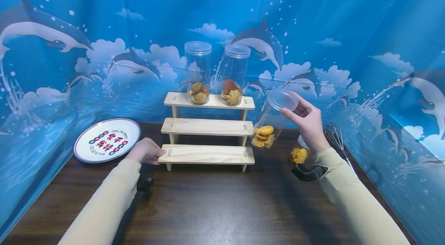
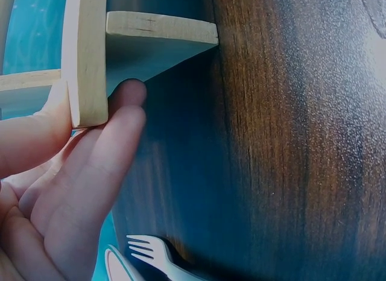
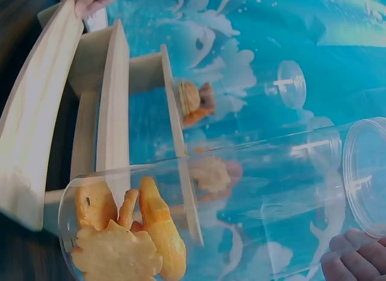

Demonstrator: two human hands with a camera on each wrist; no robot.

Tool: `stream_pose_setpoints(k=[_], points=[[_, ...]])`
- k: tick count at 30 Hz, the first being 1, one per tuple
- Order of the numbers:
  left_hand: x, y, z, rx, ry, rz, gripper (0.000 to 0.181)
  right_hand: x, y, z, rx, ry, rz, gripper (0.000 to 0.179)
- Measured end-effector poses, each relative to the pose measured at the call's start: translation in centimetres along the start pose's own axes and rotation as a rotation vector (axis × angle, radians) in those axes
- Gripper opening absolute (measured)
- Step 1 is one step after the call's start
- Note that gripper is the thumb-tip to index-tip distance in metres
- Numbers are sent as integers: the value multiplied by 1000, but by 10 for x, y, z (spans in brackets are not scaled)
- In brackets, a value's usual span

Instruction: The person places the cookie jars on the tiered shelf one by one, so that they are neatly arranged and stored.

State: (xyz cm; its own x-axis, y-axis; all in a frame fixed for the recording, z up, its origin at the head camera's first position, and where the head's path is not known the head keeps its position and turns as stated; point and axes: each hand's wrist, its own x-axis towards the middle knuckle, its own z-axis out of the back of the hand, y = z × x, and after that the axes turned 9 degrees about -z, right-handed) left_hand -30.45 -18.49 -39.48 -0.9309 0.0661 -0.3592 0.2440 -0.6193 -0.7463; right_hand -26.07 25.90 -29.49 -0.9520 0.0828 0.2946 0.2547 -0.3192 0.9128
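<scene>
My right hand grips a clear plastic jar by its lid end and holds it tilted, right of the wooden three-step stand. Yellow and tan cookies lie at the bottom of this jar. With thumb and fingers, my left hand pinches the left end of the lowest step; the left wrist view shows the thumb on one face of the board and fingers on the other. Two lidded jars of cookies, a left jar and a right jar, stand upright on the top step.
Another cookie jar is at the right, partly hidden behind my right hand. Behind my right wrist lies a wire whisk. A white plate with red lettering leans at the left. A fork shows below my left hand.
</scene>
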Motion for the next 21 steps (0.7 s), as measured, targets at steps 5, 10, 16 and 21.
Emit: stream_pose_setpoints(k=[5, 10, 16, 21], points=[[0, 1, 0, -2, 3, -5, 31, 3, 6, -15, 25, 28, 17, 57], [-3, 4, -2, -3, 8, -8, 31, 6, 9, -27, 49, 49, 19, 57], [-1, 4, -3, -5, -6, -8, 30, 14, 15, -43, 99, 86, 54, 57], [0, 3, -1, -8, -6, -7, 30, 19, 23, -61, 135, 120, 56, 60]])
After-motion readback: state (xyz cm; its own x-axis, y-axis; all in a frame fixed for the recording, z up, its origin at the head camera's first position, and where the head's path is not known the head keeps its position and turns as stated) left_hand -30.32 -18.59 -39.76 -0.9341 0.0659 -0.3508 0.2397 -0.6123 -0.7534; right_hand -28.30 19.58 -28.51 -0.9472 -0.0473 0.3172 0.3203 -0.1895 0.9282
